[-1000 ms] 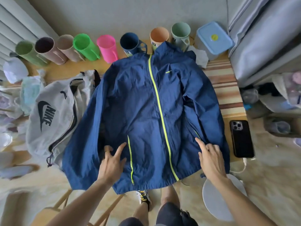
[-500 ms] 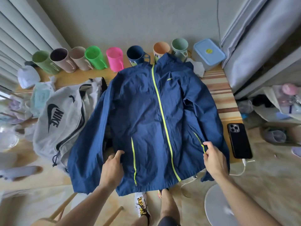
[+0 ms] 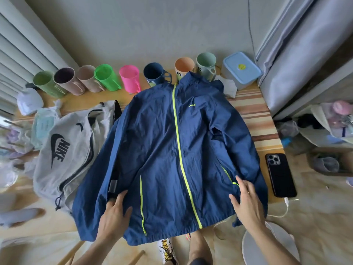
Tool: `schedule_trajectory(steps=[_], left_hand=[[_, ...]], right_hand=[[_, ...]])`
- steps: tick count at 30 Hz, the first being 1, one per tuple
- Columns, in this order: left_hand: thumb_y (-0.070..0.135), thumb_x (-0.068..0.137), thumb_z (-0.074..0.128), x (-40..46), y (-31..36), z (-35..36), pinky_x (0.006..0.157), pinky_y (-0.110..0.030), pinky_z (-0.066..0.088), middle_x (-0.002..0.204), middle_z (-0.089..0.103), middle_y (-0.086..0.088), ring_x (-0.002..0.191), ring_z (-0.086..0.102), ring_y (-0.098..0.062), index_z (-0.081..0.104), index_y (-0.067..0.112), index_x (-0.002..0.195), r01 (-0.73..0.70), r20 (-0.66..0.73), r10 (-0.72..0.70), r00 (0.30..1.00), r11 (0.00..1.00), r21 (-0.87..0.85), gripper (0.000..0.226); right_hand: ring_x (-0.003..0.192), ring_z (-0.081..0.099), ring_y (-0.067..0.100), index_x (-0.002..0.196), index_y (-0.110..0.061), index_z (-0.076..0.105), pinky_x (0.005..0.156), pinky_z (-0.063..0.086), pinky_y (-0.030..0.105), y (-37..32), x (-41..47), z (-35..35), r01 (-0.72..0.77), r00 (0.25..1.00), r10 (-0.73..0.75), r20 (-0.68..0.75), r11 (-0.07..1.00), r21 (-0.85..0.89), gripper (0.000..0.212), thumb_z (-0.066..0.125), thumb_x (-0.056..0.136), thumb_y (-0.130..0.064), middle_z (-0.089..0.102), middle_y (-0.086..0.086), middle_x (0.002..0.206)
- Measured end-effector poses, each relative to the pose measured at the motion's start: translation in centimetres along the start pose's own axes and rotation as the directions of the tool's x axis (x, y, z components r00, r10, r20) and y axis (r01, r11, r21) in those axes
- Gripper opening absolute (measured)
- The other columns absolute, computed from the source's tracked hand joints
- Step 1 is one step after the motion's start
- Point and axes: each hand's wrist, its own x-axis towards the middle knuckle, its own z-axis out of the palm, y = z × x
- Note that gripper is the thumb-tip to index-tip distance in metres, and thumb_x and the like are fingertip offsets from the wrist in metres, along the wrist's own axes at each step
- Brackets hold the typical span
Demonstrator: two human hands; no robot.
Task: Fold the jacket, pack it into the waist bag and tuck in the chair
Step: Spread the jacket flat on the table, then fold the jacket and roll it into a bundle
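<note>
A navy jacket with a neon yellow zip lies flat, front up, on the wooden table, its hem hanging over the near edge. A grey Nike waist bag lies to its left, partly under the left sleeve, with its zip open. My left hand rests flat on the lower left of the jacket, fingers spread. My right hand lies open on the lower right by the pocket zip. The wooden chair shows only as slats at the bottom left.
A row of coloured mugs lines the far edge of the table, with a blue-lidded box at the right end. A black phone on a white cable lies at the table's right. Bagged clutter sits left; a round white stool stands below right.
My right hand has let go of the jacket's right edge and now lies open and flat. My left hand's fingers have spread and slid slightly left. The jacket lies smoother.
</note>
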Motion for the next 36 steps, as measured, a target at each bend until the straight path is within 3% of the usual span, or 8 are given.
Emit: schedule_trajectory(steps=[4,12,20,23,26,29,32,36], left_hand=[[0.009,0.09,0.061,0.9,1.1,-0.1,0.085,-0.046,0.053,0.133,0.056,-0.016,0.112,0.062,-0.039,0.041,0.018,0.15,-0.016,0.014,0.016,1.0,1.0,0.02,0.064],[-0.005,0.081,0.054,0.6,-0.1,-0.6,0.071,-0.046,0.055,0.145,0.049,-0.018,0.108,0.064,-0.045,0.044,0.011,0.15,-0.073,0.055,0.067,0.996,0.99,0.123,0.072],[0.038,0.071,0.079,2.2,7.6,-2.6,0.059,-0.041,0.047,0.1,0.054,-0.01,0.081,0.057,-0.032,0.066,0.013,0.095,-0.195,-0.089,0.261,0.961,0.871,0.45,0.037],[0.041,0.083,0.073,5.7,14.3,-2.5,0.074,-0.041,0.054,0.124,0.057,-0.007,0.104,0.06,-0.03,0.064,0.018,0.122,-0.381,-0.205,0.465,0.861,0.858,0.344,0.046],[0.046,0.094,0.057,8.9,18.4,-1.5,0.106,-0.044,0.046,0.164,0.032,-0.006,0.149,0.034,-0.033,0.032,0.033,0.156,-0.511,-0.022,0.546,0.837,0.797,0.322,0.067],[0.053,0.101,0.036,11.1,19.5,0.6,0.118,-0.049,0.031,0.171,0.008,-0.006,0.157,0.014,-0.033,0.013,0.037,0.16,-0.449,0.178,0.412,0.894,0.823,0.348,0.065],[0.048,0.099,0.04,12.2,22.4,0.4,0.111,-0.048,0.041,0.165,0.029,-0.014,0.149,0.035,-0.036,0.035,0.028,0.155,-0.466,0.002,0.495,0.869,0.817,0.339,0.059],[0.039,0.1,0.049,13.7,28.3,1.0,0.106,-0.045,0.045,0.163,0.033,-0.012,0.147,0.037,-0.034,0.036,0.029,0.154,-0.664,-0.112,0.705,0.7,0.701,0.262,0.057]], right_hand=[[0.072,0.067,0.033,0.091,-0.009,0.071,0.059,0.053,0.038,-0.2,3.0,-0.7,0.021,0.996,-0.016,0.084,0.998,-0.059,0.024,0.085,0.073,-0.001,0.069,0.007,0.079],[0.051,0.057,0.021,0.057,-0.027,0.06,0.044,0.031,0.024,3.8,-2.6,-4.0,0.035,0.959,0.027,0.281,0.976,-0.214,0.045,0.097,0.036,-0.01,0.056,-0.009,0.048],[0.119,0.056,0.034,0.139,-0.015,0.055,0.09,0.054,0.044,-6.7,7.4,-5.3,0.243,0.97,-0.245,-0.004,0.966,-0.091,0.058,0.073,0.085,-0.027,0.055,0.012,0.137],[0.148,0.03,0.042,0.158,-0.019,0.033,0.113,0.038,0.051,-10.4,14.7,-4.0,0.29,0.957,-0.285,0.051,0.948,-0.135,0.071,0.061,0.095,-0.037,0.029,0.02,0.163],[0.155,0.015,0.037,0.161,-0.021,0.019,0.123,0.026,0.048,-11.3,19.2,-1.9,0.262,0.909,-0.19,0.372,0.953,-0.153,0.074,0.051,0.099,-0.045,0.018,0.013,0.169],[0.153,0.026,0.035,0.157,-0.012,0.033,0.12,0.033,0.05,-9.2,18.8,-2.7,0.203,0.959,-0.196,0.207,0.979,-0.015,0.069,0.061,0.096,-0.032,0.029,0.015,0.165],[0.147,0.034,0.042,0.155,-0.007,0.035,0.116,0.037,0.055,-5.0,16.2,-4.4,0.099,0.995,-0.099,-0.031,0.995,-0.019,0.075,0.069,0.091,-0.024,0.035,0.021,0.16],[0.123,0.056,0.044,0.149,-0.004,0.039,0.096,0.052,0.049,-0.3,13.1,-5.7,-0.262,0.951,0.265,0.158,0.964,-0.04,0.089,0.083,0.078,-0.037,0.06,0.021,0.134]])
